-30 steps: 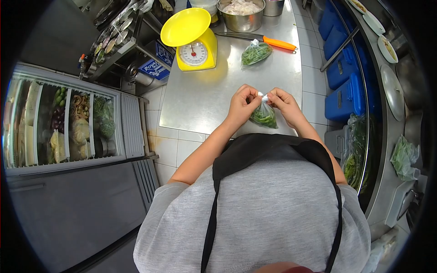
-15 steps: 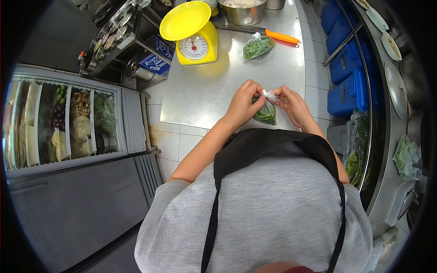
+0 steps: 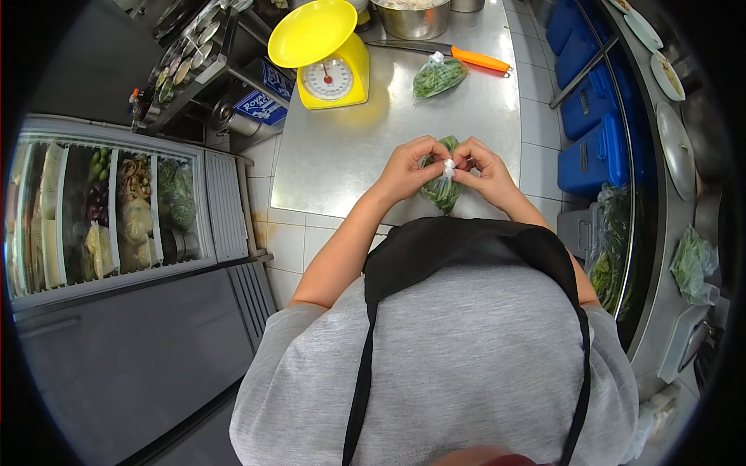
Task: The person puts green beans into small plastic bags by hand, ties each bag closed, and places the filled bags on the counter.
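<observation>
A clear plastic bag of chopped green vegetables (image 3: 442, 194) is held over the near part of the steel table (image 3: 326, 167). Its gathered white neck is bunched between my two hands. The fingers of my left hand (image 3: 409, 168) pinch the neck from the left. From the right, my right hand (image 3: 486, 172) pinches the same neck, fingertips close to the left ones. Whether the neck is knotted is too small to tell. Farther up the table lies a second bag of greens (image 3: 439, 78), closed at its top.
A yellow kitchen scale (image 3: 334, 74) stands at the table's far left. Behind the second bag lies a knife with an orange handle (image 3: 480, 60), near a metal pot (image 3: 412, 22). A glass-topped fridge (image 3: 225, 210) is at left, blue bins (image 3: 594, 159) at right.
My right hand has moved left and inward, so both hands' fingertips now meet at the bag's neck. The bag has shifted slightly left, with greens now showing above the neck too.
</observation>
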Motion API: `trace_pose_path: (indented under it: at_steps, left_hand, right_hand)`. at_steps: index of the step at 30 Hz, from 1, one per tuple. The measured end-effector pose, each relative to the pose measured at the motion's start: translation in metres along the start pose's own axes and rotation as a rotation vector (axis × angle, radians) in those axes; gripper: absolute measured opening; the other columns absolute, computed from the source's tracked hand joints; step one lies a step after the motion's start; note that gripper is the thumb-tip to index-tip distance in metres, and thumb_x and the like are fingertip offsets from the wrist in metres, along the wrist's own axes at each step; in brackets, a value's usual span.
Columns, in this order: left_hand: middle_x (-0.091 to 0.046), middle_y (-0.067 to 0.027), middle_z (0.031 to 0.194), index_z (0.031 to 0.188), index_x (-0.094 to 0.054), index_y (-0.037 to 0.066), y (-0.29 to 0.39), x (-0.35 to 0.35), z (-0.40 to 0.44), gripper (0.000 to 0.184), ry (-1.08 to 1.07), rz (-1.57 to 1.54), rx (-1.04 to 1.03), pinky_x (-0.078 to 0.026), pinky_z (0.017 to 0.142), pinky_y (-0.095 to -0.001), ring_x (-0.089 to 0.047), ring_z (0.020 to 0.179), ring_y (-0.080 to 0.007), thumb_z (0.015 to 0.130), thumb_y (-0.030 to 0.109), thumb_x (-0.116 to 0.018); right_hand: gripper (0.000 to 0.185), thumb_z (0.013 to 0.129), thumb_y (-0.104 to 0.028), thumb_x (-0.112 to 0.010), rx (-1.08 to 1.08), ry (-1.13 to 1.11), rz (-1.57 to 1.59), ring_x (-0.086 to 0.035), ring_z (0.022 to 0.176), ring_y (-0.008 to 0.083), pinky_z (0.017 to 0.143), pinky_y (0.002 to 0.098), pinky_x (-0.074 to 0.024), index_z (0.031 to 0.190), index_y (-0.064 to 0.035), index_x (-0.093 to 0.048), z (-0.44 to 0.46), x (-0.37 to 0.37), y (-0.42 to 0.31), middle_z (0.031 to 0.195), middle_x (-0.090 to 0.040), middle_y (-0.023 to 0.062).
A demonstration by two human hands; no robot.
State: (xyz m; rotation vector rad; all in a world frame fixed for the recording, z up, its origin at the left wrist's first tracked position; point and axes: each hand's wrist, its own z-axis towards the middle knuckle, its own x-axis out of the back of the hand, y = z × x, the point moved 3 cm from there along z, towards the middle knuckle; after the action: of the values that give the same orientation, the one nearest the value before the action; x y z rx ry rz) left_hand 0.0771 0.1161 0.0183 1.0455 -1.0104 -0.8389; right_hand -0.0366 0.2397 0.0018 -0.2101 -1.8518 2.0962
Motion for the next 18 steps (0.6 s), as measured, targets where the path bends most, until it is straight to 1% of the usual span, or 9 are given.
trace_pose_path:
  at_steps: [2,3,4,5,6,8,12,14,18]
  left_hand:
    - [-0.058,-0.0035,0.08,0.085,-0.059,0.002,0.002,-0.005,-0.001,0.011,0.045,0.047,-0.042,-0.042,0.072,-0.0261,-0.054,0.079,-0.0133,0.075,0.0,-0.061]
    - [-0.056,-0.0049,0.079,0.084,-0.058,0.002,0.003,-0.006,-0.002,0.011,0.127,0.113,-0.074,-0.042,0.069,-0.0267,-0.054,0.076,-0.0149,0.074,-0.001,-0.061]
    - [-0.055,-0.0064,0.077,0.083,-0.057,0.002,0.004,-0.007,-0.003,0.011,0.211,0.18,-0.104,-0.042,0.067,-0.0273,-0.054,0.074,-0.0166,0.073,-0.001,-0.06]
    - [-0.055,-0.0064,0.077,0.083,-0.057,0.002,0.003,-0.011,-0.004,0.011,0.214,0.181,-0.101,-0.042,0.067,-0.0273,-0.054,0.074,-0.0166,0.073,-0.001,-0.06]
    - [-0.054,-0.0075,0.076,0.082,-0.057,0.002,0.004,-0.013,-0.004,0.011,0.279,0.23,-0.138,-0.042,0.066,-0.0276,-0.053,0.073,-0.0181,0.072,-0.002,-0.06]
    - [-0.052,-0.0091,0.077,0.082,-0.056,0.002,0.001,-0.014,-0.007,0.011,0.363,0.285,-0.147,-0.042,0.065,-0.0282,-0.053,0.072,-0.0202,0.073,-0.002,-0.06]
    - [-0.053,-0.0085,0.079,0.084,-0.057,0.002,-0.001,-0.01,-0.008,0.01,0.342,0.276,-0.122,-0.043,0.067,-0.0278,-0.054,0.075,-0.0195,0.075,-0.001,-0.06]
    - [-0.056,-0.0074,0.082,0.085,-0.057,0.002,0.002,-0.01,-0.008,0.009,0.271,0.136,-0.129,-0.043,0.07,-0.0271,-0.055,0.077,-0.0182,0.077,0.002,-0.062]
    - [-0.056,-0.0085,0.083,0.087,-0.057,0.002,0.008,-0.006,-0.007,0.01,0.207,0.172,-0.164,-0.044,0.068,-0.0287,-0.056,0.076,-0.0199,0.078,0.005,-0.062]
  right_hand:
    - [0.018,0.076,-0.012,-0.068,0.052,-0.025,-0.036,-0.047,0.078,0.006,0.066,0.021,-0.0405,0.088,-0.0063,-0.056,-0.001,0.0,-0.001,0.088,-0.048,-0.0035]
    - [0.018,0.076,-0.012,-0.068,0.052,-0.026,-0.036,-0.047,0.078,0.006,0.066,0.021,-0.0405,0.088,-0.0063,-0.056,0.0,-0.001,0.0,0.088,-0.048,-0.0035]
    - [0.017,0.077,-0.012,-0.068,0.03,-0.005,0.038,-0.047,0.077,0.006,0.066,0.0206,-0.0399,0.088,-0.0066,-0.056,0.0,-0.002,0.001,0.087,-0.049,-0.0035]
    - [0.017,0.077,-0.012,-0.068,0.008,0.016,0.112,-0.047,0.076,0.0061,0.065,0.0202,-0.0393,0.088,-0.0069,-0.055,0.001,-0.003,0.003,0.086,-0.049,-0.0035]
    - [0.017,0.077,-0.012,-0.068,0.007,0.012,0.113,-0.047,0.076,0.0061,0.065,0.0202,-0.0393,0.088,-0.0069,-0.055,0.003,-0.005,0.005,0.086,-0.049,-0.0035]
    - [0.017,0.079,-0.013,-0.066,0.016,0.101,0.073,-0.046,0.073,0.0052,0.063,0.0192,-0.0379,0.089,-0.0074,-0.055,0.006,-0.006,0.008,0.082,-0.049,-0.0039]
    - [0.016,0.08,-0.013,-0.065,0.007,0.09,0.024,-0.043,0.069,0.0037,0.061,0.0177,-0.0362,0.089,-0.0073,-0.053,0.011,-0.006,0.007,0.078,-0.048,-0.0048]
    - [0.014,0.082,-0.014,-0.064,-0.041,0.058,0.066,-0.04,0.068,0.0024,0.06,0.0167,-0.0351,0.088,-0.0071,-0.053,0.01,-0.004,0.011,0.077,-0.047,-0.0061]
    - [0.014,0.084,-0.015,-0.062,-0.08,0.065,0.159,-0.039,0.067,0.0014,0.06,0.0158,-0.0343,0.088,-0.0069,-0.052,0.013,-0.004,0.015,0.077,-0.046,-0.0068]
